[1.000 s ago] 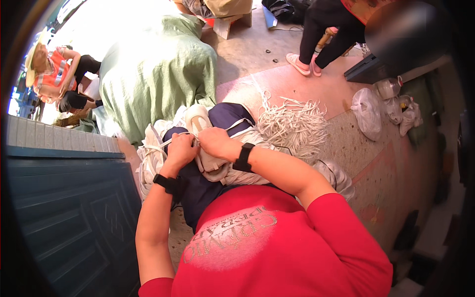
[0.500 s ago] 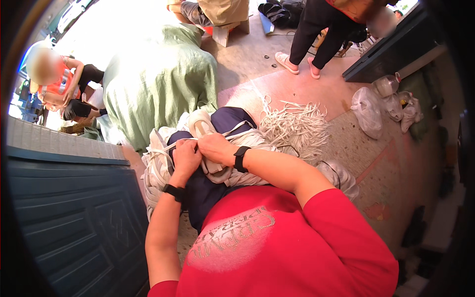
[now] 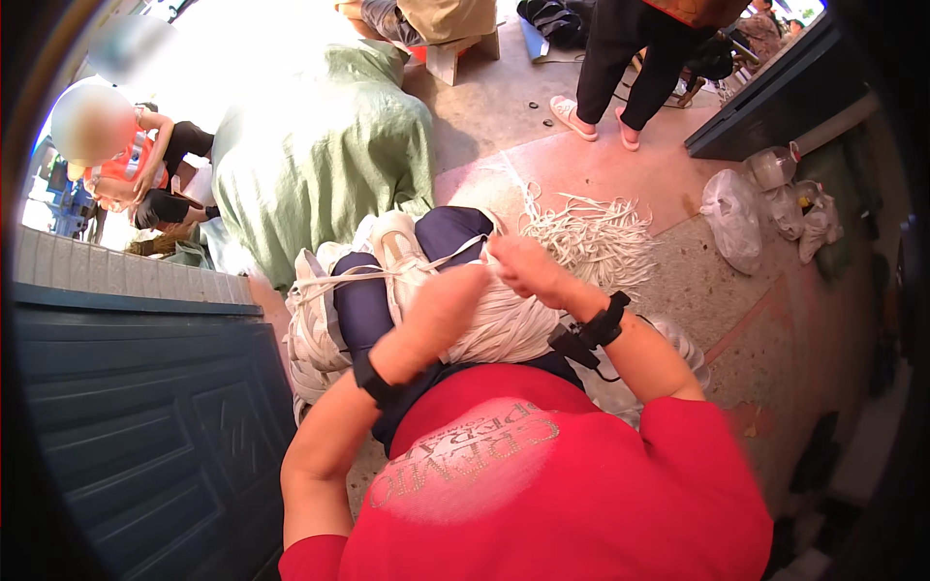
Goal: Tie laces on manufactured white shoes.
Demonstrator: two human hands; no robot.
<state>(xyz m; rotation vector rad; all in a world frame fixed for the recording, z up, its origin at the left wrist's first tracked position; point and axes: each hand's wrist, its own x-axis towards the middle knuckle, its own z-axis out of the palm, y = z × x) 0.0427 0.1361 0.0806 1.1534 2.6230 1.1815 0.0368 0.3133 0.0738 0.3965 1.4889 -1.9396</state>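
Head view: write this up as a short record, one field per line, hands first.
Left hand: blurred, over the lap; hold unclear
Right hand: fingers curled, by a bundle of pale strips; hold unclear
Lap: pale shoe between the knees of dark blue trousers
Floor ahead right: loose heap of pale laces
Ahead left: draped green cloth
Far right: plastic bags

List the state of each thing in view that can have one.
Left hand, curled, blurred; hold unclear
Right hand, curled; hold unclear
Pale shoe, lying on the lap
Lace pile, loose, tangled
Green cloth, draped, creased
Black wristbands, both fastened
White plastic bag, bulging
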